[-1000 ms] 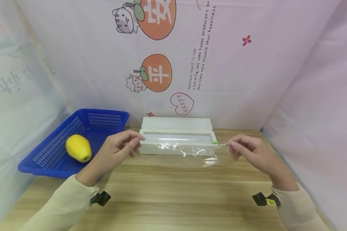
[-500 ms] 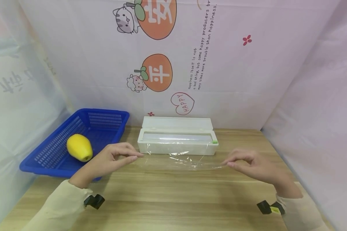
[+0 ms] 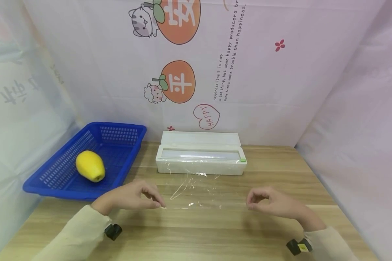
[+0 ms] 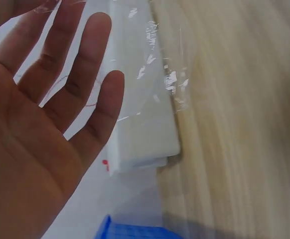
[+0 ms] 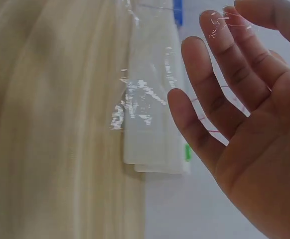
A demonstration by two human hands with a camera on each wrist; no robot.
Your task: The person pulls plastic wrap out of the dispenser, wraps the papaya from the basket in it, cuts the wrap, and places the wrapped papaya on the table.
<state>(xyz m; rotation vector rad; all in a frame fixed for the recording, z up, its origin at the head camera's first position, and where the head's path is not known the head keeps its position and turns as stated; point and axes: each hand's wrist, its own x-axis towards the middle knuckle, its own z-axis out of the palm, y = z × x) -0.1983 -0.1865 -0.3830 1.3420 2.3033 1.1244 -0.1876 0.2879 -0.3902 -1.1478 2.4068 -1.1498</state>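
A sheet of clear plastic wrap (image 3: 196, 192) stretches from a white wrap dispenser box (image 3: 200, 167) toward me, over the wooden table. My left hand (image 3: 134, 195) pinches its near left corner between thumb and fingertips. The near right corner is pinched by my right hand (image 3: 276, 203). In the left wrist view, the other fingers of the left hand (image 4: 50, 109) spread loosely beside the box. The right wrist view shows the right hand (image 5: 254, 104) in a similar pose, film at its fingertips. The box's lid (image 3: 200, 138) stands raised, and a roll (image 3: 200, 154) shows inside.
A blue plastic basket (image 3: 124, 174) sits at the left of the wooden table (image 3: 202, 235), with a yellow papaya-like fruit (image 3: 90, 166) inside. Printed white sheeting (image 3: 248, 116) encloses the back and sides.
Both hands have moved toward me from beside the box, drawing out the wrap into a longer sheet. The box, basket and fruit stay where they were.
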